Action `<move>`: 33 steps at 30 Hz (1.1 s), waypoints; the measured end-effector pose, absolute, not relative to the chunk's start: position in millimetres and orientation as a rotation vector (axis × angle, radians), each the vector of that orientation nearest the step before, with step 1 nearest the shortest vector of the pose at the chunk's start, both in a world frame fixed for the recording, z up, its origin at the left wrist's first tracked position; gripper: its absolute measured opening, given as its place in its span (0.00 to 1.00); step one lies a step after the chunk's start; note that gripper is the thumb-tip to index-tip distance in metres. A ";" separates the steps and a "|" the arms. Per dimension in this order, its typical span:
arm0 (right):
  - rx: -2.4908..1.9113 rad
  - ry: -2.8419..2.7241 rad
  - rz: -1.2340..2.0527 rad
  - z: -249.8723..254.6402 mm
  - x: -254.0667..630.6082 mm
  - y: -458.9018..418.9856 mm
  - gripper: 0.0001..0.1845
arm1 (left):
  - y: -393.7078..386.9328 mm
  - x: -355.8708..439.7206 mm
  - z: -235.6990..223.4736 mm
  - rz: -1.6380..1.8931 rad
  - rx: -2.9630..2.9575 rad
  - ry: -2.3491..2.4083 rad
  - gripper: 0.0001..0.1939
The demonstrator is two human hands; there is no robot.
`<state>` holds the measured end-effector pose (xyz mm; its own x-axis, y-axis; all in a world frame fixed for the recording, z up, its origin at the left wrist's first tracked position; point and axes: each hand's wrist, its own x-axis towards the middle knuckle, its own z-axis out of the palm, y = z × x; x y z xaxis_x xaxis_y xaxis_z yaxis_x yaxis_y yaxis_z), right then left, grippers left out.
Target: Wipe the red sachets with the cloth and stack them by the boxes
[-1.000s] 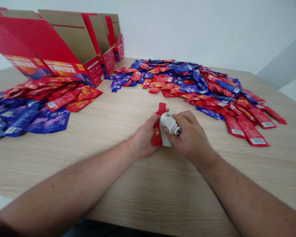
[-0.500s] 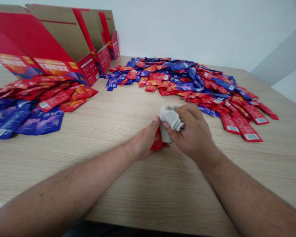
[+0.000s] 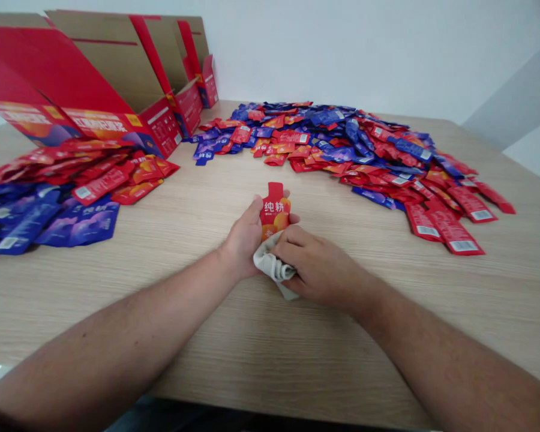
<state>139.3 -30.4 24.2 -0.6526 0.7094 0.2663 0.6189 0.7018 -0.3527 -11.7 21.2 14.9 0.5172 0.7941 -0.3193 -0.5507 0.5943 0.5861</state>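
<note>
A red sachet (image 3: 273, 211) with orange fruit print and white lettering lies in my left hand (image 3: 245, 240), its narrow neck pointing away from me. The fingers hold it along the far edge, the thumb along the near side. My right hand (image 3: 312, 261) is closed on a bunched, pale grey-white cloth (image 3: 270, 264). That cloth presses on the lower end of the sachet and hides it. Both hands are over the middle of the table.
Across the back spreads a large heap of red and blue sachets (image 3: 337, 138). A smaller pile of red sachets (image 3: 103, 174) and blue sachets (image 3: 67, 222) lies at left. Behind it stand open red cardboard boxes (image 3: 162, 129) on the wooden table (image 3: 207, 336), near a white wall.
The cloth in my right hand has slid toward me, down the sachet. The sachet's neck and printed front, earlier mostly covered, now show.
</note>
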 end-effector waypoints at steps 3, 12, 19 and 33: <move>-1.062 -2.466 0.283 24.2 155.0 -18.9 0.04 | 19.0 -6.6 15.7 0.862 0.414 0.578 0.29; -1.327 -1.947 -0.005 21.1 151.2 -1.7 0.08 | 8.3 4.4 18.0 0.790 0.398 0.593 0.28; -0.944 -2.550 0.376 27.9 148.4 -26.0 0.03 | 19.4 -9.5 16.3 0.815 0.394 0.582 0.29; -1.579 -1.650 0.117 14.0 179.8 14.3 0.21 | 11.2 -4.0 25.2 0.793 0.457 0.774 0.05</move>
